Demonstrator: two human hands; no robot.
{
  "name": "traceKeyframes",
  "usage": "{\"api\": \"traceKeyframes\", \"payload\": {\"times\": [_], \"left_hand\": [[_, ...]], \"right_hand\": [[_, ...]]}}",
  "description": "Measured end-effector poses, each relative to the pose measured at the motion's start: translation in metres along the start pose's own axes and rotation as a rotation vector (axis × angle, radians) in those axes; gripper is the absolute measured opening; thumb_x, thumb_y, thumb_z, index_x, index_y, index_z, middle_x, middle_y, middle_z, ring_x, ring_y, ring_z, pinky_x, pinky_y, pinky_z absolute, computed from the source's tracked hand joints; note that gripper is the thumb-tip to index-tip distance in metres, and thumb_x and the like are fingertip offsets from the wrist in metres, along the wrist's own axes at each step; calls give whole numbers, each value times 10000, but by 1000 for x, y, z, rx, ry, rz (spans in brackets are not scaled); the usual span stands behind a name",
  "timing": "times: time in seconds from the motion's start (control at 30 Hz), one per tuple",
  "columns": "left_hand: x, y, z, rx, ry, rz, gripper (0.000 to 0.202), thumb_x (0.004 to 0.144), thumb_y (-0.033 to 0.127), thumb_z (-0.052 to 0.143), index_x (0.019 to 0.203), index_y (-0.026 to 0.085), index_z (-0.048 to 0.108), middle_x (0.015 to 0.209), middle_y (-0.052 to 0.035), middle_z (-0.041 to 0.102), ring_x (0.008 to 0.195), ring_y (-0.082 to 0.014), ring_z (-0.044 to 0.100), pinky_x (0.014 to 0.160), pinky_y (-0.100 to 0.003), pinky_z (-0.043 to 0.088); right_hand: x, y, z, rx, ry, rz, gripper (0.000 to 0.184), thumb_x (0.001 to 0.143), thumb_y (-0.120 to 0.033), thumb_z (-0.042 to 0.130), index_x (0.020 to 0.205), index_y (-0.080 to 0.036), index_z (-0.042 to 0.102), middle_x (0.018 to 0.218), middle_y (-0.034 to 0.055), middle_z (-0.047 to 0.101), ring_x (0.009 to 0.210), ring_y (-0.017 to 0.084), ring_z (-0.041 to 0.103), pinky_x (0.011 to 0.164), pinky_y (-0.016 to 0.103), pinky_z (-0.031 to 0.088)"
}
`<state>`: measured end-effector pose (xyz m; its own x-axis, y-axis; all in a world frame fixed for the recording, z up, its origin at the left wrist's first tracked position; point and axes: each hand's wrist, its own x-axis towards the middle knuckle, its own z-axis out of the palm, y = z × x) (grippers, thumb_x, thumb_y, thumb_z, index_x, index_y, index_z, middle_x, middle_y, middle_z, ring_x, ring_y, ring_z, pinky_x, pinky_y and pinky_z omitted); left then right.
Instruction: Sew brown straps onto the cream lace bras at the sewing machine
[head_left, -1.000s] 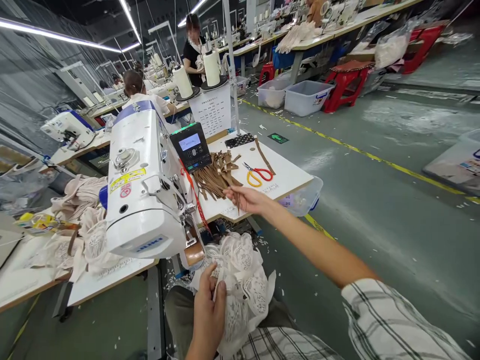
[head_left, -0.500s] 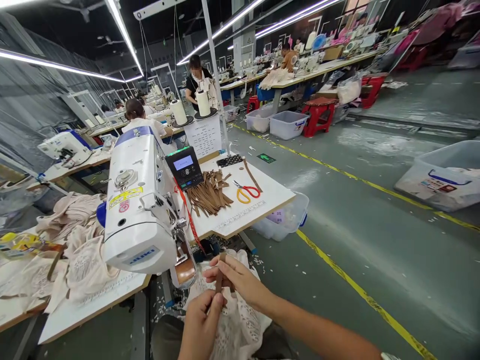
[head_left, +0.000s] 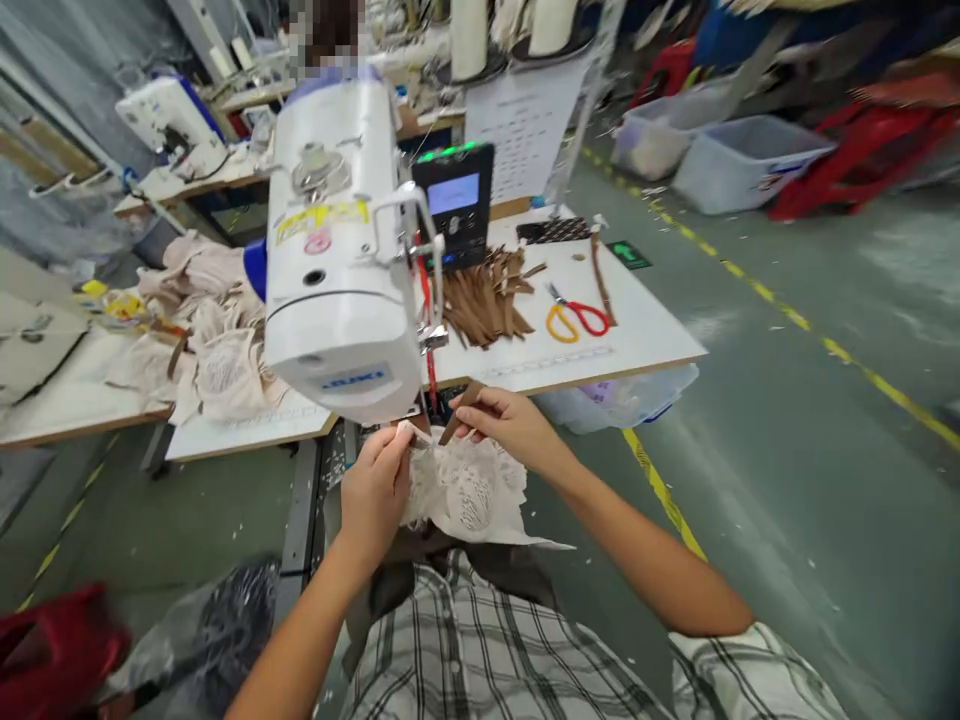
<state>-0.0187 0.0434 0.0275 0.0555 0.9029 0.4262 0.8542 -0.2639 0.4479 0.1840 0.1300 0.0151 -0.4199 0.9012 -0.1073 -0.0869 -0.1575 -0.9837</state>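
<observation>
Close under the head of a white sewing machine (head_left: 337, 335), my left hand (head_left: 379, 485) pinches the edge of a cream lace garment (head_left: 476, 495). The rest of the garment hangs over my lap. A brown fabric strip (head_left: 459, 412) is held between the thumb and fingers of my right hand (head_left: 514, 428), just right of the needle area. The strip's lower end hangs over the lace; whether it touches the lace, I cannot tell. My left fingers partly hide the garment's edge.
On the white table lie a pile of brown strips (head_left: 491, 300), scissors (head_left: 576, 318) with red and yellow handles, and a single strip (head_left: 602, 280). A control panel (head_left: 456, 205) stands behind. Cream garments (head_left: 225, 350) are heaped left. A plastic bin (head_left: 622, 395) sits below the table.
My view has tilted down. My hands have moved apart and up toward the machine; the left has gone from the brown strip to the garment's edge, while the right keeps the strip.
</observation>
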Motion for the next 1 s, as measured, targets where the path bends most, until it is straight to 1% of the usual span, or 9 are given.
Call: {"api": "traceKeyframes", "payload": {"times": [0.17,0.33,0.43,0.5,0.6,0.77,0.87,0.93,1.0], "left_hand": [[-7,-18,-3,29,-101,-177,311,985,312,473,1183,216,693,962,-73,680,826,-151,657,727,-243,509],[-4,-39,-11,-251,-346,-249,358,982,386,480,1297,272,605,1279,-47,675,1042,-173,678,865,-239,513],[-2,-51,-14,-276,-460,-221,424,986,417,456,1381,285,536,1312,-50,663,803,-141,700,717,-221,521],[0,-53,-15,-263,-501,-227,448,990,419,440,1408,272,509,1225,-51,709,685,-128,678,648,-220,506],[2,-47,-16,-283,-516,-284,455,990,404,438,1405,231,511,1037,-44,765,713,-153,697,668,-229,516],[3,-30,-17,-468,-370,-390,355,969,326,500,1276,205,631,1287,-61,682,1147,-202,654,939,-267,518],[1,-21,-18,-535,-365,-448,288,958,314,523,1148,206,711,1121,-47,754,1008,-192,708,829,-260,561],[1,-16,-17,-537,-376,-426,268,955,298,526,1088,202,738,1015,-42,778,895,-181,728,756,-253,571],[3,-13,-17,-526,-366,-382,265,952,281,530,1089,199,742,1015,-42,780,906,-183,730,772,-258,574]], "right_hand": [[28,6,11,-111,-61,9,311,791,-441,694,921,-168,622,757,21,679,666,138,662,604,258,519],[49,4,20,-313,-19,-134,173,810,-360,640,820,-197,584,732,-7,647,630,137,609,597,269,472],[60,0,27,-508,44,-284,115,816,-303,600,772,-202,569,755,9,634,709,167,586,652,295,459],[68,-1,31,-578,44,-356,68,802,-269,588,788,-206,564,776,19,614,704,171,558,644,301,447],[76,3,33,-671,4,-397,57,781,-251,584,813,-213,557,773,14,561,649,154,499,590,291,413],[82,11,29,-791,-11,-423,152,784,-313,589,738,-220,478,754,2,481,640,141,428,569,276,376],[83,13,28,-808,-23,-415,175,784,-310,570,710,-219,440,759,7,462,659,144,424,571,277,359],[83,13,28,-804,-32,-401,175,780,-294,571,704,-218,433,765,12,462,671,146,423,579,282,355],[83,11,28,-785,-41,-387,188,775,-282,584,694,-219,426,761,16,464,689,152,424,589,285,353]]}}
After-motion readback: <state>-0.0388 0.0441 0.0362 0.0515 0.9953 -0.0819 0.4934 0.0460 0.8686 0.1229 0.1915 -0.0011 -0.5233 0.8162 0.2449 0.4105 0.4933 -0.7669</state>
